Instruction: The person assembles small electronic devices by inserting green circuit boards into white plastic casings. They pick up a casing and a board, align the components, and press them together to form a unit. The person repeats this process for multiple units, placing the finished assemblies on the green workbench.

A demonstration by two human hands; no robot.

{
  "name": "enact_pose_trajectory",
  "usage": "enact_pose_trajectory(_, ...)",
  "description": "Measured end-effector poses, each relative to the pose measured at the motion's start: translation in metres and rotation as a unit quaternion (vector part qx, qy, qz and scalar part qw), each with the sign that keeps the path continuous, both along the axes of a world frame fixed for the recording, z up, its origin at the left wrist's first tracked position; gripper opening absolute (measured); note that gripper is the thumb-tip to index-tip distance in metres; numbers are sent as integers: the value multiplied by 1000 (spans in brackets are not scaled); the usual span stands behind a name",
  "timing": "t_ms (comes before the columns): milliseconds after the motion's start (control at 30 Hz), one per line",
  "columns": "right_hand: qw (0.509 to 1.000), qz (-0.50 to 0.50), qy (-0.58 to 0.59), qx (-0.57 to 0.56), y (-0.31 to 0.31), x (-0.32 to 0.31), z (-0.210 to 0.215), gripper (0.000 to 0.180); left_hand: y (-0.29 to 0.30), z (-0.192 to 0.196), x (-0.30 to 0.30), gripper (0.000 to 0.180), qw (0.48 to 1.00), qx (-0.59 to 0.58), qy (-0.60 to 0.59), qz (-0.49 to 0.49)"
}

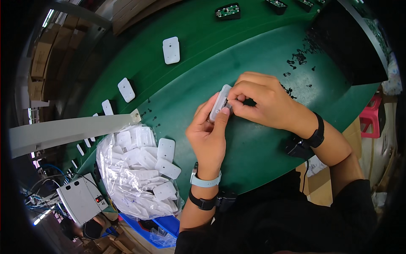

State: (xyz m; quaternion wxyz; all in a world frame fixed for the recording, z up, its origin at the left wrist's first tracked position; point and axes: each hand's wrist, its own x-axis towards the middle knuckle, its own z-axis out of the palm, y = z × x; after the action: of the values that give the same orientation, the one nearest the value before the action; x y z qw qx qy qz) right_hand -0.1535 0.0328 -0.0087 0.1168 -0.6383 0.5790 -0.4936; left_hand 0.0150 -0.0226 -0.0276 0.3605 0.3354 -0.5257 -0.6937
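Observation:
A white plastic cover, rounded at its corners, is gripped in my left hand, tilted over the green table. The thumb presses on its near end while the fingers wrap behind it. My right hand is closed in a pinch against the cover's side. Something small and dark shows at those fingertips, too small to name. Left of my hands lies a clear plastic bag full of similar white covers. Several loose covers, one of them a white cover, rest at the bag's opening.
Small black parts are scattered at the far right beside a black bin. Along the green belt sit white covers and black housings with green circuit boards. A metal bar reaches in from the left.

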Motion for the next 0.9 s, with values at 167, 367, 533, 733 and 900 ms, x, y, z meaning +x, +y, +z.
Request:
enact_pose_trajectory(167, 999, -14, -33, 33, 3, 2, -1, 12, 1, 2, 0, 34, 999, -39, -18, 2)
enact_pose_trajectory(367, 966, -5, -229, 123, 0, 1, 3, 24, 0, 4, 1, 29, 1000, -5, -20, -2)
enact_pose_trajectory(533, 944, 57, -263, 193, 3, 1, 0, 29, 0, 7, -3, 25, 999, 53, 8, -9)
enact_pose_trajectory(733, 896, 106, -360, 237, -7, -1, 7, 26, -5, 3, 1, 23, 997, 60, 26, -40)
enact_pose_trajectory(900, 968, 53, -114, 217, -41, -35, 38, 44, -10, -2, 0, 23, 997, 53, 60, -4)
